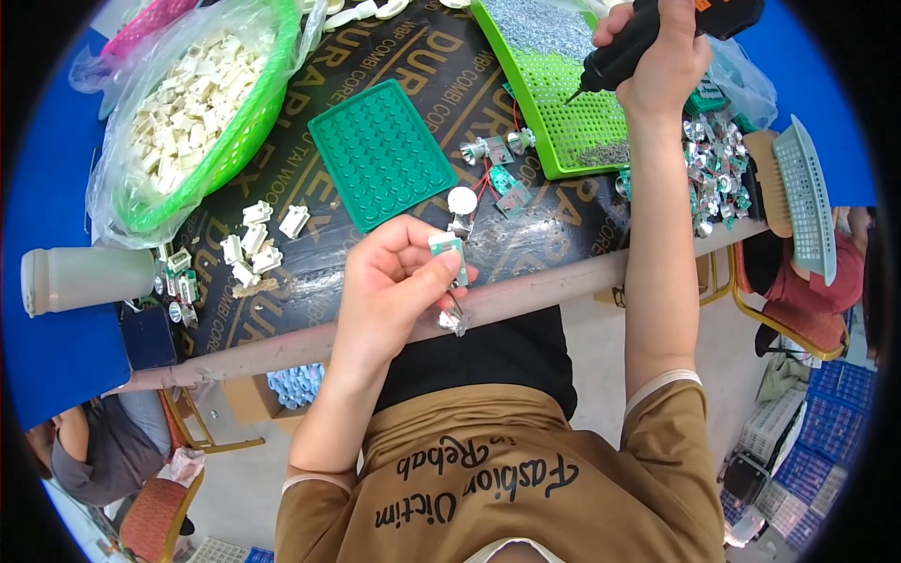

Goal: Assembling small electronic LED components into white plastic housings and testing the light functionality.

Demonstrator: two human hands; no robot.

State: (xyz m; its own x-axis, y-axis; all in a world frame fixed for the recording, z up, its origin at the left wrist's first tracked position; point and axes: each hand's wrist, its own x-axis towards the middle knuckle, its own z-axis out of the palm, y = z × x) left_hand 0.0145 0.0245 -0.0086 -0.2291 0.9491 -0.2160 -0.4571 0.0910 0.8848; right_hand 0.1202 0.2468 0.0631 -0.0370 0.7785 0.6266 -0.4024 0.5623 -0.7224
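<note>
My left hand (394,281) pinches a small green circuit board with a white plastic part (449,251) above the table's front edge. Wires join it to a silvery lamp cup (452,322) hanging below the fingers. My right hand (664,68) grips a black electric screwdriver (621,54) at the far right. Its thin bit points down and left over a bright green perforated tray (544,131), which holds many small metal screws (544,42). Just beyond my left hand, a round white piece (462,200) and wired lamp boards (507,188) lie on the table.
A green basket (253,141) of white plastic parts stands at left, near loose white pieces (251,246) and a cloudy jar (89,280). A green moulded tray (380,155) lies mid-table. Lamp assemblies (718,174) pile up at right beside a pale blue basket (805,202).
</note>
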